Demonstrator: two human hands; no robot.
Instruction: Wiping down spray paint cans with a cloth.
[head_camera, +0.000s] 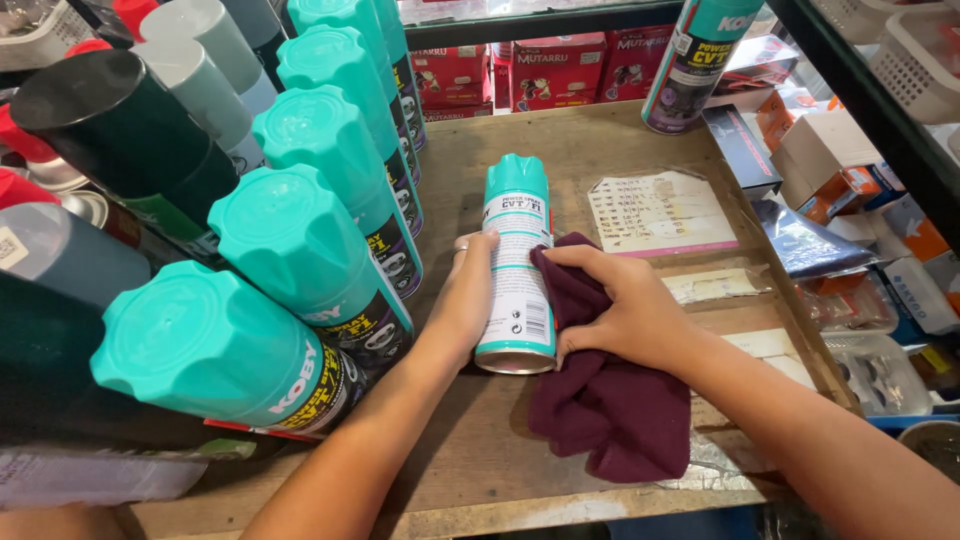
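Note:
A spray can (518, 270) with a teal cap lies on its side on the wooden shelf (480, 440), cap pointing away from me. My left hand (462, 300) grips its left side. My right hand (625, 305) presses a dark maroon cloth (610, 400) against the can's right side; the cloth trails down toward the shelf's front edge.
A row of upright teal-capped spray cans (300, 240) stands close on the left, with black, grey and red-capped cans (120, 130) behind. Another can (690, 60) stands at the back right. Red boxes (555, 70) line the back. Paper cards (660, 212) lie on the shelf; packaged goods (850, 200) sit right.

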